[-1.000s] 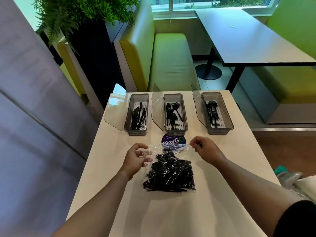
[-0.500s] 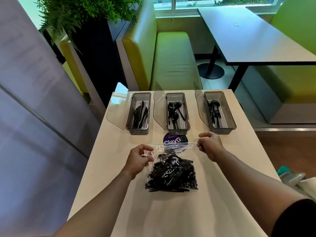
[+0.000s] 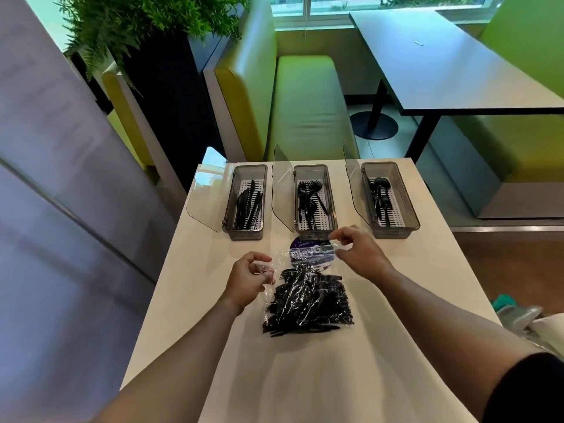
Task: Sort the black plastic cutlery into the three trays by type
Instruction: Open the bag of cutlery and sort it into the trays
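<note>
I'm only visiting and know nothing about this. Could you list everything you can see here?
trays: three, smoky grey with clear lids open, in a row at the table's far edge; left tray holds knives, middle tray forks, right tray spoons
bag: one, clear plastic, lying mid-table
cutlery: a heap, black, inside the bag
sticker: one, round, purple, on the table, partly under the bag's top
table: one, white, nearest
bench: one, yellow-green, beyond the table
dark table: one, grey, far right
plant: one, green, top left
left hand: fingers pinch the bag's top left corner
right hand: fingers pinch the bag's top right edge
</note>
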`<state>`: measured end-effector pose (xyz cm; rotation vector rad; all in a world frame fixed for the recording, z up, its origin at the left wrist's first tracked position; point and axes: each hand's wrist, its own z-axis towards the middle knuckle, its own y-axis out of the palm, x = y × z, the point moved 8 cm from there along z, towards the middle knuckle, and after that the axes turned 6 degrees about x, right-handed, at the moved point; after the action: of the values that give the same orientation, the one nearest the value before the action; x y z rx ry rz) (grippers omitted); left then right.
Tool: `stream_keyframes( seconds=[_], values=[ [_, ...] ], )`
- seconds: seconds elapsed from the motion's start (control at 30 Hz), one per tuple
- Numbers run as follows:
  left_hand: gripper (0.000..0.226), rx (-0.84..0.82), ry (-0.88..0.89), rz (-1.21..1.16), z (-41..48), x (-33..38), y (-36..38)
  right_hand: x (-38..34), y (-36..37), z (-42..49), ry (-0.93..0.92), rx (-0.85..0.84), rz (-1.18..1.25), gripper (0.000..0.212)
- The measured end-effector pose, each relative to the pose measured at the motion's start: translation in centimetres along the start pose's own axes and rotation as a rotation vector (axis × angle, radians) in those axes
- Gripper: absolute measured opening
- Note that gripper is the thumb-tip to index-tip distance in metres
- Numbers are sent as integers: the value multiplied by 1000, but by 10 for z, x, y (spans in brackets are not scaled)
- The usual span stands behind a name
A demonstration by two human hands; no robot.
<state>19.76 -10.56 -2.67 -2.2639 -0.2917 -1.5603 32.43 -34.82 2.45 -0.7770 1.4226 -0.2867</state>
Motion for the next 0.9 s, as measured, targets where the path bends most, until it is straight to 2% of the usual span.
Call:
stream_keyframes(
  seconds=[0.1,0.2,0.3,0.4,0.7,0.9],
  values=[
    [28,-9,-17,-33,1,-1,2,-10,9,-6,-197,-85,-242,26],
    [26,-19,-34,-54,2,-2,2,-15,14,-13,-357,-91,-412,27],
    [25,-29,-34,-56,3,-3,2,-17,13,-17,-448,-52,-490,24],
    [27,-43,-37,-41,2,-4,2,-18,7,-17,-463,-22,-478,16],
    [33,-90,-17,57,1,-4,6,-5,-13,1,-159,19,-268,8],
    [37,-120,16,119,0,0,9,16,-16,4,176,50,93,14]
  ],
)
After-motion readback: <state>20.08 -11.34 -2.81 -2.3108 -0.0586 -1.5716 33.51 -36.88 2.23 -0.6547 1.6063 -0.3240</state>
